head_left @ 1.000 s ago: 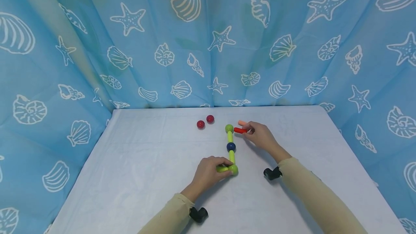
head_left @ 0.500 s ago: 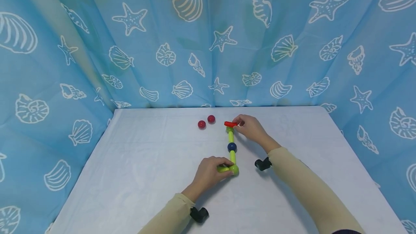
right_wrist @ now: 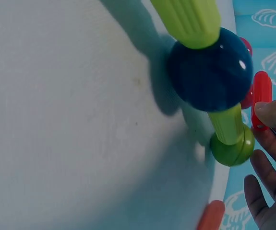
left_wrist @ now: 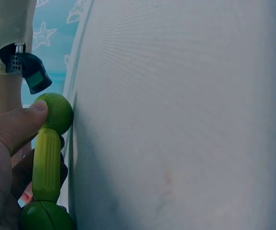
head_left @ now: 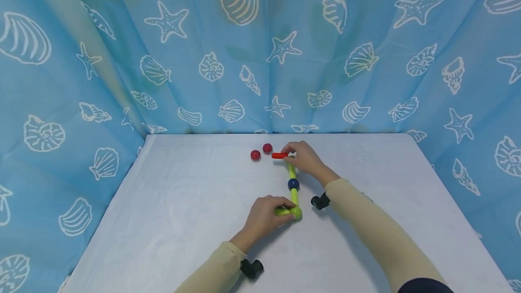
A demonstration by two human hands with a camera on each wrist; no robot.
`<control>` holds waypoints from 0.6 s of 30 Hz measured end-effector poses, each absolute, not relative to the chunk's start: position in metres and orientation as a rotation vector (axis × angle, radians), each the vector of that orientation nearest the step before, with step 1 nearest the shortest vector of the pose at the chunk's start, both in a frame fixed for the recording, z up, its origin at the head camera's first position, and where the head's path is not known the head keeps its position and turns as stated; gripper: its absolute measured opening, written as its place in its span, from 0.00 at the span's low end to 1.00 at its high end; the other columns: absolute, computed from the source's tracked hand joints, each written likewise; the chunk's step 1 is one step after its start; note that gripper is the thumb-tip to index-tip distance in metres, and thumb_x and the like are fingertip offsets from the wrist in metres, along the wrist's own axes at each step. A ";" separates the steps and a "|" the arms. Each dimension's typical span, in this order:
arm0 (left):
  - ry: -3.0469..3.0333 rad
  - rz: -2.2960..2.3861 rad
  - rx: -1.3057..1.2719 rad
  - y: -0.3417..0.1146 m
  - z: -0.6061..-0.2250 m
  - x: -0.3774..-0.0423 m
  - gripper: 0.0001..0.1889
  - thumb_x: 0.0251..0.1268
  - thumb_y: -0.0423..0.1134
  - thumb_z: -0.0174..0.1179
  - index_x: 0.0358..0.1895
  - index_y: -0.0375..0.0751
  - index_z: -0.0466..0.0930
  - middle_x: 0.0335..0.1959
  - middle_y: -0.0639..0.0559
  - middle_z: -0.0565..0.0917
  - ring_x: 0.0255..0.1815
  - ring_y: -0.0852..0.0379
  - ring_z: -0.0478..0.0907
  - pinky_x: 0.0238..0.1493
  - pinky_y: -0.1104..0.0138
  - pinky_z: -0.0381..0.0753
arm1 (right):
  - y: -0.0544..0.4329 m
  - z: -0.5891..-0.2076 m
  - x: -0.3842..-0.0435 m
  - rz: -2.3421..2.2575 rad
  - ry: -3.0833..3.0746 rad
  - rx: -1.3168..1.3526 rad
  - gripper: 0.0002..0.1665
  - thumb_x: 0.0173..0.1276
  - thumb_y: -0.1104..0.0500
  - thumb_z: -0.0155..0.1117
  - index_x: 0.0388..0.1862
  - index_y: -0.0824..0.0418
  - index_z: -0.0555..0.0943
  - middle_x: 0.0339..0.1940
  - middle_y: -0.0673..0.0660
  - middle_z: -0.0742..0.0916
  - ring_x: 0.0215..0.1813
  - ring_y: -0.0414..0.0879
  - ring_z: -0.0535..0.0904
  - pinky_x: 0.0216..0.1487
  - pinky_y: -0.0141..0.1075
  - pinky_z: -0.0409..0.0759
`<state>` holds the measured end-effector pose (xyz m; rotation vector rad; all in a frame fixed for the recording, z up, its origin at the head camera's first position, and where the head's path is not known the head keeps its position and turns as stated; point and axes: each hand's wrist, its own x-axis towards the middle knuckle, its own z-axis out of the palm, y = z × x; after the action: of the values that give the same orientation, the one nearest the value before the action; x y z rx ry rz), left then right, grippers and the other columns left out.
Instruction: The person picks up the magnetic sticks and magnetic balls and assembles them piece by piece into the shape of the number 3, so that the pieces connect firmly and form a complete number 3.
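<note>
My left hand (head_left: 263, 215) grips the near end of a jointed chain of magnetic sticks and balls. In the left wrist view its thumb presses a green ball (left_wrist: 58, 114) beside a yellow-green stick (left_wrist: 46, 165), with another green ball (left_wrist: 46, 216) below. From the near corner the chain runs away through a dark blue ball (head_left: 293, 184) to a far green ball (right_wrist: 231, 146), which my right hand mostly hides in the head view. Between thumb and forefinger, my right hand (head_left: 306, 157) pinches a red stick (head_left: 279, 155), held by that far ball and pointing left.
Two red balls, a nearer one (head_left: 255, 155) and a farther one (head_left: 267, 148), lie just left of the red stick. An orange stick (right_wrist: 211, 216) lies on the white-covered table (head_left: 171, 202). A blue shell-print curtain (head_left: 244, 49) hangs behind and at the sides.
My right hand has moved left with the red stick, from right of the far green ball to over it, the stick now reaching towards the red balls. My left hand keeps its grip.
</note>
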<state>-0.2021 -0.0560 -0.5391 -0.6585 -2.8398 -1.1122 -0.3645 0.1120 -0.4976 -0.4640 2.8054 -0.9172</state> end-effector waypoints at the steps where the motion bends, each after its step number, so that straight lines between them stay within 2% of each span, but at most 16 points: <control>1: -2.839 -1.112 -0.658 -0.056 -0.539 -0.202 0.14 0.61 0.49 0.74 0.50 0.59 0.89 0.43 0.67 0.87 0.41 0.68 0.78 0.47 0.70 0.77 | 0.111 -0.498 -0.365 -0.914 2.802 -0.461 0.13 0.70 0.58 0.69 0.52 0.52 0.84 0.53 0.56 0.83 0.58 0.53 0.74 0.61 0.49 0.77; 6: -2.850 -1.112 -0.652 -0.056 -0.538 -0.202 0.14 0.61 0.49 0.74 0.50 0.59 0.89 0.43 0.67 0.87 0.40 0.68 0.77 0.47 0.69 0.77 | 0.105 -0.501 -0.366 -0.908 2.784 -0.438 0.12 0.70 0.58 0.69 0.51 0.51 0.84 0.54 0.55 0.82 0.58 0.53 0.74 0.63 0.51 0.75; 18: -2.843 -1.112 -0.661 -0.056 -0.538 -0.203 0.14 0.61 0.48 0.74 0.50 0.59 0.89 0.42 0.67 0.88 0.39 0.69 0.76 0.45 0.70 0.76 | 0.103 -0.513 -0.370 -0.883 2.775 -0.422 0.13 0.69 0.57 0.70 0.52 0.53 0.83 0.48 0.54 0.85 0.49 0.50 0.77 0.57 0.43 0.79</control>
<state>-0.2028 -0.0561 -0.5384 -0.6613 -2.8433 -1.1115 -0.3703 0.1034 -0.5127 -0.4221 2.7751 -0.8827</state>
